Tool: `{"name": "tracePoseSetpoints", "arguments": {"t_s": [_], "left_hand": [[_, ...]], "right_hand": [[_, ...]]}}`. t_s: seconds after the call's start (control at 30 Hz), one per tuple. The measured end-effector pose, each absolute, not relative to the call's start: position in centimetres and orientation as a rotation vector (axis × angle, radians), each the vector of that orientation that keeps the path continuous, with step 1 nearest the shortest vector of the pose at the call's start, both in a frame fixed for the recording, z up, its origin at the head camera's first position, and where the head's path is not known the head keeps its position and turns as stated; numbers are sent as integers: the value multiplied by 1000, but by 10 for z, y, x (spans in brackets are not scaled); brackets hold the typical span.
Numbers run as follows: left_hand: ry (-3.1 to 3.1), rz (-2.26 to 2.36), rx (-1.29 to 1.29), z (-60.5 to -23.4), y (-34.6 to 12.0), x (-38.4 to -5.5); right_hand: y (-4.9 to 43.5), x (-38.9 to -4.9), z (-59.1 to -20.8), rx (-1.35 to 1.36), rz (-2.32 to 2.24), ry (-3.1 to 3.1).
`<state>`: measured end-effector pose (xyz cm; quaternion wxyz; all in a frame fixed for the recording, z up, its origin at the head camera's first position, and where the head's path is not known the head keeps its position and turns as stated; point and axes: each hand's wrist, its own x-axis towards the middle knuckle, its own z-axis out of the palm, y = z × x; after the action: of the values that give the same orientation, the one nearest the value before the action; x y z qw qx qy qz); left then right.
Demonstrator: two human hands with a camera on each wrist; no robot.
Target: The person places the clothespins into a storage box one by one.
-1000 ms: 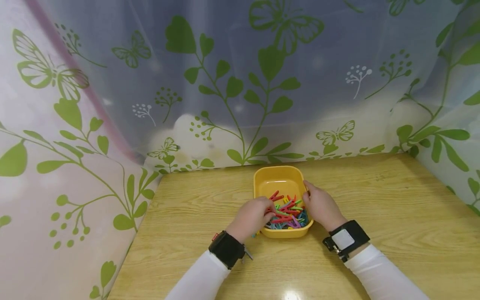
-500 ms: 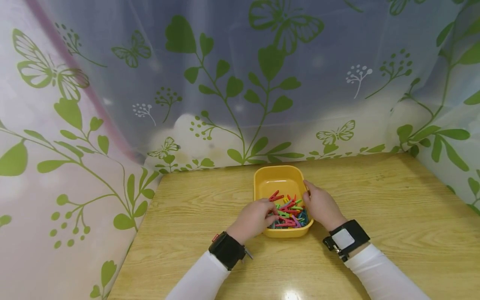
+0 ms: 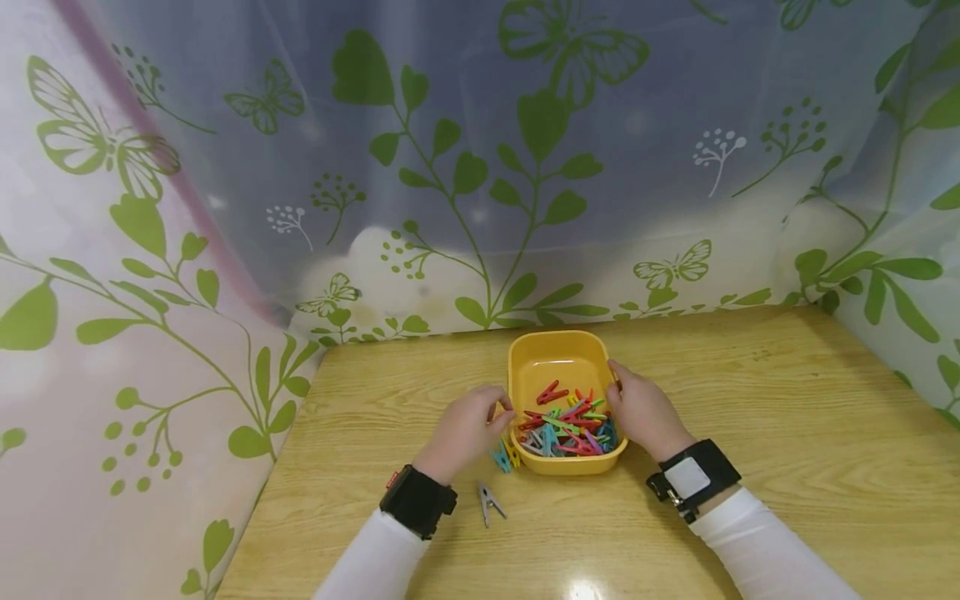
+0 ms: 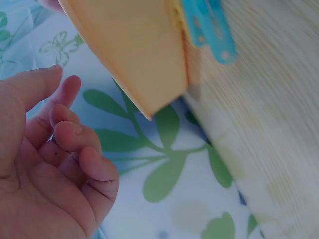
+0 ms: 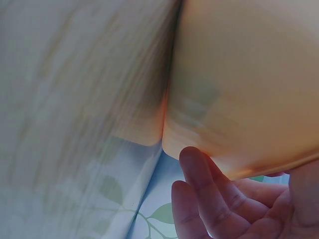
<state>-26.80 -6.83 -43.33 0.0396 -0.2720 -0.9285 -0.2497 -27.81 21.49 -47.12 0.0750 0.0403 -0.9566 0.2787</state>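
A yellow plastic basin (image 3: pixel 558 371) stands on the table with a heap of colourful clothespins (image 3: pixel 564 423) in its near half. One red clothespin (image 3: pixel 552 392) lies a little apart inside it. My right hand (image 3: pixel 649 415) holds the basin's right side, thumb over the rim and fingers against the outer wall (image 5: pixel 239 114). Just outside the left rim is my left hand (image 3: pixel 461 429); its fingers are loosely bent with nothing between them in the left wrist view. Below that hand, a blue clothespin (image 3: pixel 500 457) and a yellow clothespin (image 3: pixel 513 452) lie against the basin's left side.
A grey clothespin (image 3: pixel 483 492) lies on the wooden table (image 3: pixel 600 533), nearer to me than the basin. Behind the table and along both sides hangs a curtain (image 3: pixel 420 167) printed with leaves and butterflies. Black bands with small devices wrap both wrists.
My left hand has come out of the basin and moved left, uncovering the clothespins on the table and the left part of the heap. The right hand stays on the basin.
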Motion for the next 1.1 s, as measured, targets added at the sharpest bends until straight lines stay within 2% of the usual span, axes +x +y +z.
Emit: {"name": "tracePoseSetpoints", "arguments": {"t_s": [0.57, 1.1], "left_hand": [[-3028, -527, -832, -473, -101, -273], [-3017, -521, -838, -472, -100, -260]], "right_hand": [[215, -278, -471, 107, 838, -2881], [215, -279, -471, 110, 824, -2883]]}}
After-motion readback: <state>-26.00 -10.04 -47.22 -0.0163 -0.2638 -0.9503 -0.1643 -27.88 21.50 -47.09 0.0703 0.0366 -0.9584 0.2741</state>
